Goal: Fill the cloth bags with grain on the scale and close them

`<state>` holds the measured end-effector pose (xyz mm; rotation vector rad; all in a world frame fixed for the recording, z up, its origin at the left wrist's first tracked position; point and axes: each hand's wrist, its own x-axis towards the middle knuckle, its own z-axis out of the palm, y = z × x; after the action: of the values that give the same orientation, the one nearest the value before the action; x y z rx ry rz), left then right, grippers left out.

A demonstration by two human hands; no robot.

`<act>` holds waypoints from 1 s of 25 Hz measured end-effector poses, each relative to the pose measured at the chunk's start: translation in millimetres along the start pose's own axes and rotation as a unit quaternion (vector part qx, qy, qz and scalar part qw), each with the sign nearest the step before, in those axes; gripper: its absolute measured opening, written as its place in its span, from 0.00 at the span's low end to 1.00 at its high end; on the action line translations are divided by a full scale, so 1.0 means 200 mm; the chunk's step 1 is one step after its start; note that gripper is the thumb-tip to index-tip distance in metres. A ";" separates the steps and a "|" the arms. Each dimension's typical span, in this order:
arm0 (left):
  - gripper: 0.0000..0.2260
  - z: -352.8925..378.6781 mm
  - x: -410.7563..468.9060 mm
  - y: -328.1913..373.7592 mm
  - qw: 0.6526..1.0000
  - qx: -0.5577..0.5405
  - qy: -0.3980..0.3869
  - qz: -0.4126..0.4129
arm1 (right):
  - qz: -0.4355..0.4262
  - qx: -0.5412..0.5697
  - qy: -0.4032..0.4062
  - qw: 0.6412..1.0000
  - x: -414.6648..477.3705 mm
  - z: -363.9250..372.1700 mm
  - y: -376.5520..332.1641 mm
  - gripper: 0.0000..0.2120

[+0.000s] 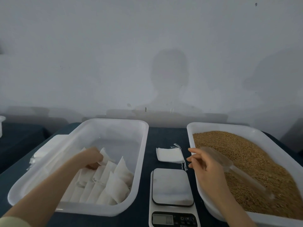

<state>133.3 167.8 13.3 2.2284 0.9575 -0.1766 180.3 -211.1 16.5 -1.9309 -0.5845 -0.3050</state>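
**A:** What is the person's left hand [92,158] doing?

**B:** It reaches into the clear bin [139,161] on the left of the dark tabletop [151,140]. Its fingers are curled round the top of 1 stuffed bag [105,157], which stands at the far end of the row of filled bags [111,184] packed upright in the bin's near half.

**A:** And the right hand [205,166]?

**B:** It holds nothing. The fingers are loosely spread and point left, and the hand hangs over the near-left rim of the white tray [189,133]. A clear scoop [229,166] lies on the grain [249,154] just behind it. Whether the hand touches the scoop cannot be told.

**A:** Where is the grain, then?

**B:** All of it that shows loose is in that tray on the right, a brown heap filling it nearly to the edge.

**A:** Anything on the scale [172,185]?

**B:** The scale sits on the tabletop between the bin and the tray, close to the person, with a bare grey plate. Its display [162,219] is too blurred to read.

**A:** Is there a bag waiting?

**B:** Yes, 1 empty bag [169,155] lies flat on the tabletop just beyond the scale, apart from it. Its drawstrings [177,146] trail loose at the right side, near the fingertips of the right hand.
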 end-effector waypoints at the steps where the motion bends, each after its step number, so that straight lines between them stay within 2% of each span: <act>1: 0.05 -0.01 -0.01 0.02 0.999 0.034 0.000 -0.007 | 0.002 0.001 0.000 1.000 0.00 0.00 0.00 0.18; 3: 0.08 -0.03 -0.02 0.05 0.996 0.084 0.025 -0.008 | 0.003 0.004 0.005 1.000 0.00 0.00 0.00 0.17; 5: 0.13 -0.04 -0.04 0.13 0.973 0.193 0.119 0.035 | 0.007 0.010 0.027 1.000 0.00 0.00 0.01 0.15; 7: 0.17 0.03 -0.09 0.29 0.940 0.225 0.221 0.126 | 0.015 0.017 0.061 0.998 0.01 0.00 0.02 0.12; 8: 0.16 0.08 -0.12 0.39 0.926 0.220 0.245 0.187 | 0.022 0.023 0.078 0.996 0.01 0.00 0.02 0.11; 9: 0.15 0.16 -0.16 0.50 0.902 0.247 0.250 0.250 | 0.031 0.031 0.092 0.995 0.01 -0.01 0.01 0.10; 11: 0.10 0.38 -0.22 0.71 0.819 0.382 0.242 0.353 | 0.057 0.053 0.122 0.990 0.00 -0.02 0.01 0.10; 12: 0.08 0.49 -0.24 0.79 0.789 0.436 0.214 0.378 | 0.071 0.065 0.136 0.986 0.00 -0.03 0.01 0.11; 13: 0.06 0.60 -0.24 0.85 0.775 0.471 0.165 0.387 | 0.083 0.077 0.151 0.982 0.00 -0.04 0.02 0.11; 14: 0.06 0.71 -0.21 0.90 0.772 0.494 0.108 0.385 | 0.093 0.090 0.166 0.978 0.00 -0.04 0.02 0.12; 16: 0.10 0.85 -0.13 0.95 0.794 0.509 -0.004 0.333 | 0.108 0.106 0.182 0.971 0.01 -0.05 0.04 0.12; 18: 0.17 0.90 -0.06 0.96 0.812 0.516 -0.066 0.266 | 0.110 0.103 0.180 0.972 0.01 -0.04 0.05 0.13; 23: 0.16 0.86 0.02 0.91 0.806 0.513 -0.032 0.292 | 0.093 0.076 0.172 0.978 0.03 -0.03 0.07 0.14; 25: 0.14 0.84 0.01 0.90 0.822 0.490 -0.006 0.290 | 0.091 0.066 0.164 0.980 0.03 -0.03 0.07 0.15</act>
<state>281.2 -27.4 -16.0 3.3343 0.0627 -0.4786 192.5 -219.5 9.9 -1.7428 -0.2031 -0.4449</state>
